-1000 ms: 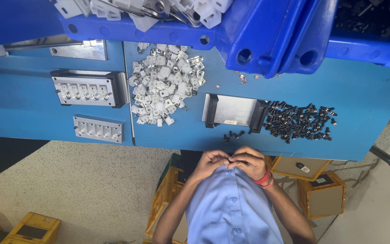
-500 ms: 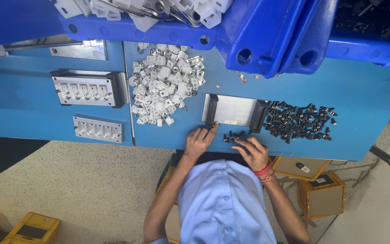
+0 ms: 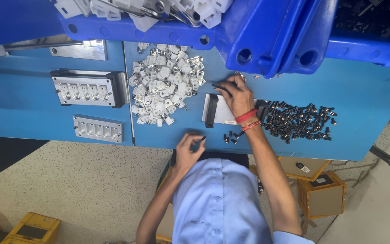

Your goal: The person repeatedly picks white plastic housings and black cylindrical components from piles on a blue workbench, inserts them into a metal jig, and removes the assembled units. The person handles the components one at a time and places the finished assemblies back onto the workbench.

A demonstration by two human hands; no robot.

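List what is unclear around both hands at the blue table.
Head view only.
Left hand: small dark piece in its fingers, too small to identify.
Right hand: covers part of the metal fixture; its grip is hidden.
Blue bins: contents cut off by the top edge.

Left hand [image 3: 188,150] low centre of frame, fingers pinched together. Right hand [image 3: 236,97] stretched to upper centre, arm extended, fingers curled, red bands at wrist.

Assembly workshop: blue workbench [image 3: 366,97] (metal jigs [image 3: 85,88] mounted), heaps of small parts [image 3: 163,86].
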